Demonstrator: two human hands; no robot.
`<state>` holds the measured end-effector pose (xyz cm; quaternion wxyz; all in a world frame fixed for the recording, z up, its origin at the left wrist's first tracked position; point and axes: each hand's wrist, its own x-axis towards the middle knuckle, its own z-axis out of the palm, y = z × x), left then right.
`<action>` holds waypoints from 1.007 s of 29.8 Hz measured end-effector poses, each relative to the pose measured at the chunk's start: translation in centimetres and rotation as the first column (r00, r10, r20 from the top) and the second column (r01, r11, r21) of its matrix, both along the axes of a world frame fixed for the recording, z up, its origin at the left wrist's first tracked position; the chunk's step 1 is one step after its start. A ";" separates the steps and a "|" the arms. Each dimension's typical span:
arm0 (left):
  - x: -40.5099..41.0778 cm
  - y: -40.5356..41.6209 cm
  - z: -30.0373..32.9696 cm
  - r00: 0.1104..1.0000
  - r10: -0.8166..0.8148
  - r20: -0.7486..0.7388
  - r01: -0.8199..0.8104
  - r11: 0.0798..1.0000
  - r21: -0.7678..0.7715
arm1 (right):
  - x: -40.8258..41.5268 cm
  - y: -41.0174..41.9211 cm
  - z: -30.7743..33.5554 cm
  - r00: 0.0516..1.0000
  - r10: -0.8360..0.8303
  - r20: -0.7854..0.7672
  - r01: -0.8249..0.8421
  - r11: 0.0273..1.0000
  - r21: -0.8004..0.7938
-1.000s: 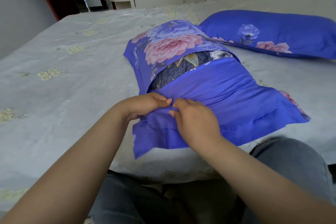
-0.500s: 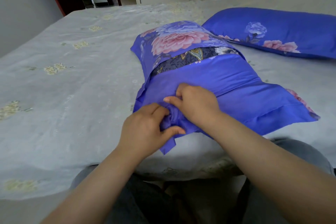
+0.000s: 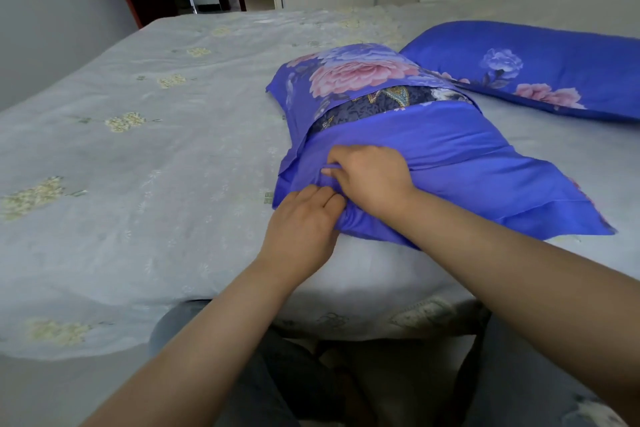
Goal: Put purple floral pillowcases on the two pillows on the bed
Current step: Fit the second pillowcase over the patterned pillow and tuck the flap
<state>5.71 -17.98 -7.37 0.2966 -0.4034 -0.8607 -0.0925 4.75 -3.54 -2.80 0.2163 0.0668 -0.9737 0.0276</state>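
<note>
A pillow in a purple floral pillowcase [image 3: 450, 163] lies near the bed's front edge, back side up. Through the gap between the case's overlapping flaps a strip of the dark patterned pillow [image 3: 381, 102] shows. My right hand [image 3: 372, 180] lies on the near left corner of the case, fingers curled into the purple fabric. My left hand [image 3: 301, 218] is just below it, fingertips tucked under the same corner fold. A second pillow in a matching purple floral pillowcase [image 3: 540, 69] lies at the back right.
The bed [image 3: 138, 166] has a grey sheet with pale yellow flower prints and spreads wide to the left. My knees in dark trousers are below the bed's front edge. A dark doorway and white cabinets stand behind the bed.
Both hands worked along the near flap toward the pillow's left corner. The loose purple border that hung over the front edge has been drawn in at that corner.
</note>
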 end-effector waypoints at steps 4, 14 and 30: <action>0.0 -2.6 -0.7 0.988 -0.151 -0.022 0.146 0.978 -0.152 | -0.7 0.2 0.0 0.957 0.058 -0.285 -0.057 0.998 0.011; -1.1 -4.6 0.8 0.967 -0.169 -0.192 0.144 0.980 -0.140 | -5.2 -2.2 6.6 0.920 -0.044 0.391 -0.051 0.972 0.228; -4.3 -12.9 0.2 0.965 0.263 0.016 -0.248 0.925 -0.287 | -9.6 3.3 9.6 0.832 -0.146 0.535 0.105 0.989 0.106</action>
